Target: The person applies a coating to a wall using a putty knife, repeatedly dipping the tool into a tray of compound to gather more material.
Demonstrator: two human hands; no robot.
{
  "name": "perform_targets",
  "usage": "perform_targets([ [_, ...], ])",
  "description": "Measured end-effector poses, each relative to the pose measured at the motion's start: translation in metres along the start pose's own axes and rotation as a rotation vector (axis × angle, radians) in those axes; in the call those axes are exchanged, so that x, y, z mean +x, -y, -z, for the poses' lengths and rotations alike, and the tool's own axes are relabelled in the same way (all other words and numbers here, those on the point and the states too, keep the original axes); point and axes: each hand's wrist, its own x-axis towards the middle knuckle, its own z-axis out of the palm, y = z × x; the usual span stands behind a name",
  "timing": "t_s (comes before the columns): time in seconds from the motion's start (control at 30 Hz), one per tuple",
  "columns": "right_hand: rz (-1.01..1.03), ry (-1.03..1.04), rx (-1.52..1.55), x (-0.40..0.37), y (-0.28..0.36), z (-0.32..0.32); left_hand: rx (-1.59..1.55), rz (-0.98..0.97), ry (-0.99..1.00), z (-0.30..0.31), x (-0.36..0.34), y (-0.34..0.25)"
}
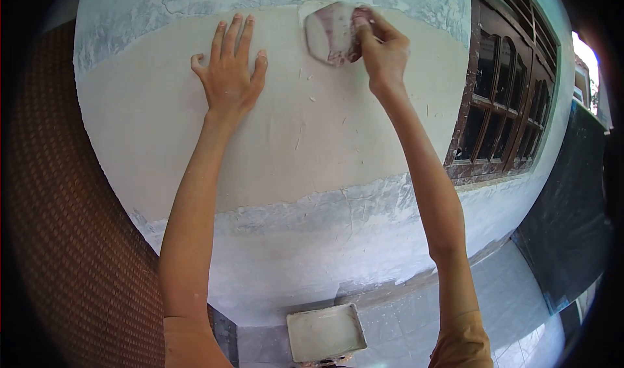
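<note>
My left hand rests flat on the wall, its fingers spread and pointing up. To the right, my right hand grips a flat plastering scraper smeared with white and dark red, blurred at its edges. The blade lies against the wall near the upper border of a smooth cream coat of filler. Small ridges and crumbs dot that coat. Above and below it, the wall shows patchy grey-white.
A brown wooden window with dark panes is set in the wall at right. Below, a shallow pale tray stands above the grey tiled floor. Brown woven panelling runs along the left; a dark sheet stands at far right.
</note>
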Motion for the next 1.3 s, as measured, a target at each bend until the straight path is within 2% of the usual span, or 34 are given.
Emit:
perform_targets([
  [0.07,0.133,-0.066,-0.139,0.012,-0.033,0.006,-0.017,0.003,-0.009,-0.002,0.000,-0.001],
  [0.13,0.045,-0.194,-0.151,0.017,-0.019,0.035,-0.030,0.007,-0.020,-0.002,0.000,-0.001],
  [0.17,0.072,-0.262,0.014,0.016,-0.013,0.041,-0.043,0.004,-0.035,-0.002,0.000,-0.002],
  [0.2,0.098,-0.351,0.044,0.021,-0.012,0.042,-0.058,0.001,-0.047,-0.002,0.000,-0.002],
  [0.27,0.045,-0.222,0.103,0.018,-0.018,0.033,-0.038,0.005,-0.034,-0.001,0.000,-0.001],
  [0.3,0.089,-0.135,-0.008,0.013,-0.024,0.020,-0.016,0.006,-0.029,-0.001,0.001,-0.002],
  [0.33,-0.002,-0.041,0.018,0.003,-0.021,0.006,-0.017,0.010,-0.022,-0.002,0.000,-0.002],
  [0.4,0.017,0.015,-0.115,-0.006,-0.019,0.000,-0.021,0.003,-0.033,-0.002,0.000,-0.001],
  [0.47,0.074,-0.198,-0.159,0.008,-0.029,0.022,-0.032,-0.002,-0.040,-0.003,-0.001,-0.002],
  [0.53,0.106,-0.348,0.066,0.012,-0.025,0.038,-0.045,0.001,-0.062,-0.003,-0.001,-0.001],
  [0.6,0.111,-0.243,0.132,0.001,-0.024,0.034,-0.046,-0.014,-0.072,-0.003,0.000,-0.001],
  [0.63,0.047,-0.154,0.113,-0.013,-0.018,0.023,-0.052,-0.013,-0.068,-0.003,-0.001,-0.001],
  [0.67,0.010,0.023,0.046,-0.027,-0.012,0.014,-0.026,-0.012,-0.058,-0.003,0.000,0.001],
  [0.7,0.178,0.028,0.023,-0.039,-0.026,-0.006,0.000,-0.013,-0.049,-0.002,0.001,0.001],
  [0.73,0.022,0.100,0.132,-0.055,-0.005,-0.012,-0.005,-0.017,-0.046,-0.001,0.001,0.002],
  [0.8,0.170,-0.033,-0.156,-0.043,-0.037,-0.006,0.009,-0.041,-0.017,0.001,0.002,0.007],
  [0.87,-0.017,-0.087,-0.121,-0.026,-0.032,0.029,-0.001,-0.049,-0.029,-0.001,0.000,0.008],
  [0.93,-0.020,-0.295,0.119,-0.019,-0.023,0.045,-0.016,-0.054,-0.038,-0.002,0.000,0.009],
  [1.0,-0.022,-0.300,0.114,-0.028,-0.016,0.046,-0.035,-0.033,-0.067,-0.005,0.000,0.006],
  [1.07,0.032,-0.013,0.105,-0.046,-0.019,0.027,-0.031,-0.022,-0.023,0.002,0.002,0.002],
  [1.13,-0.048,0.152,0.089,-0.079,-0.012,0.009,-0.026,-0.018,0.022,0.009,0.003,-0.003],
  [1.2,0.016,0.133,-0.003,-0.078,-0.027,0.017,0.018,0.100,0.262,0.016,0.004,-0.007],
  [1.27,-0.074,-0.084,-0.060,-0.062,-0.041,0.045,-0.004,0.101,0.264,0.021,0.004,-0.011],
  [1.3,-0.062,-0.180,0.043,-0.058,-0.034,0.052,-0.027,0.108,0.263,0.022,0.005,-0.011],
])
